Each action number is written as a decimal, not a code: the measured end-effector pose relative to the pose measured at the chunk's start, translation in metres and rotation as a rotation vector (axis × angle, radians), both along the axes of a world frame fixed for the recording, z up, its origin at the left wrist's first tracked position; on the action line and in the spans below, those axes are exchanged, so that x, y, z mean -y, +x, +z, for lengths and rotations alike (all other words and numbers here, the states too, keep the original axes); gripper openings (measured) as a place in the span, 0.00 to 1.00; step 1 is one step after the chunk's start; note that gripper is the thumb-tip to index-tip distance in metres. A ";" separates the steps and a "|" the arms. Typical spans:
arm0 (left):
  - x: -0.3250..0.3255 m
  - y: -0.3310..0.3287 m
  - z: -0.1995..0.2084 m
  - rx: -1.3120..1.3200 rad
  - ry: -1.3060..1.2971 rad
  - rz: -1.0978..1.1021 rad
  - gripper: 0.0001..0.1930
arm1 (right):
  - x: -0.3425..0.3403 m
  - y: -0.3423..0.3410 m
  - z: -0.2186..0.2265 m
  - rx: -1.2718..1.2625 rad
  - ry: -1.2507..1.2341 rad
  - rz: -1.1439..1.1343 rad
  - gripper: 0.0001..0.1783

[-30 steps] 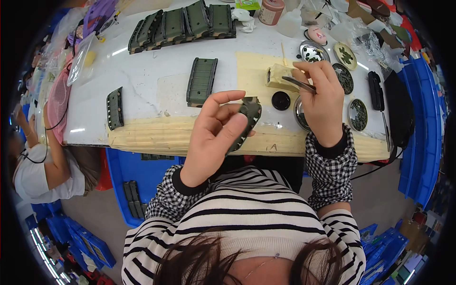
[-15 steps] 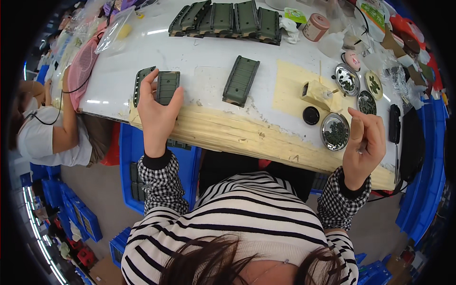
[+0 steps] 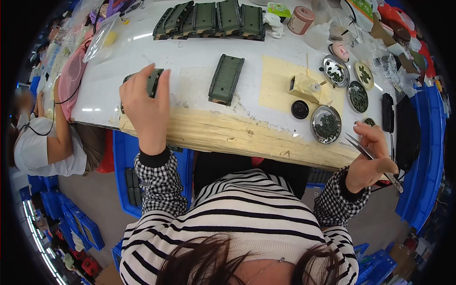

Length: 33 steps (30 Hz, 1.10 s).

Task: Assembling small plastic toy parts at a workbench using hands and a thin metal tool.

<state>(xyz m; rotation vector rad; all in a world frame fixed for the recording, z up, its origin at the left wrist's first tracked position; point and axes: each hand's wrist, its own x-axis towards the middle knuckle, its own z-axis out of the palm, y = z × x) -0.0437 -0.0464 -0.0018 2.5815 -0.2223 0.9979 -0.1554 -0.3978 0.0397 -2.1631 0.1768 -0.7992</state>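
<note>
Over two dark green curved plastic parts at the table's left side is my left hand, its thumb and fingers apart. Between thumb and forefinger shows one green part; the other is mostly hidden behind the hand. My right hand, off the table's front edge at the right, is closed on metal tweezers, tips toward a round metal dish of small dark green pieces. Another green curved part lies alone mid-table.
Several green curved parts stand in a row at the back. More small dishes, a black round lid and a tape-wrapped block sit at right. A pink mesh basket and another person are at left.
My right hand has turned and dropped lower; the tweezers now show in it. My left hand has turned over the left parts, hiding more of them. The view has shifted slightly.
</note>
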 end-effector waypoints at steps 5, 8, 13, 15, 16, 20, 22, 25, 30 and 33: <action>0.072 -0.012 0.004 -0.301 -0.039 -0.246 0.32 | -0.012 -0.005 0.001 0.015 0.010 0.077 0.48; 0.080 -0.013 0.005 -0.343 0.010 -0.279 0.34 | -0.008 -0.004 0.002 0.072 -0.058 0.198 0.29; 0.072 -0.023 0.020 -0.501 -0.351 -0.664 0.37 | -0.017 -0.005 -0.001 -0.024 0.077 0.398 0.03; 0.073 -0.035 0.030 -0.645 -0.523 -0.878 0.38 | -0.025 -0.001 -0.007 -0.017 0.086 0.543 0.09; 0.073 -0.037 0.033 -0.742 -0.571 -0.992 0.39 | -0.032 0.004 -0.006 0.010 0.034 0.609 0.13; 0.079 -0.041 0.036 -0.850 -0.564 -1.176 0.41 | -0.052 0.011 -0.007 0.015 -0.014 0.725 0.21; 0.081 -0.040 0.034 -0.799 -0.658 -1.186 0.40 | -0.054 0.010 -0.011 0.060 0.000 0.677 0.22; 0.096 -0.046 0.022 -0.813 -1.136 -1.091 0.38 | -0.059 0.005 -0.014 0.173 -0.004 0.521 0.22; 0.131 -0.072 0.008 -1.072 -2.099 -0.924 0.27 | -0.074 0.009 -0.032 0.285 -0.172 0.400 0.27; 0.125 -0.065 0.006 -1.102 -2.093 -1.006 0.26 | -0.060 0.006 -0.035 0.241 -0.108 0.501 0.25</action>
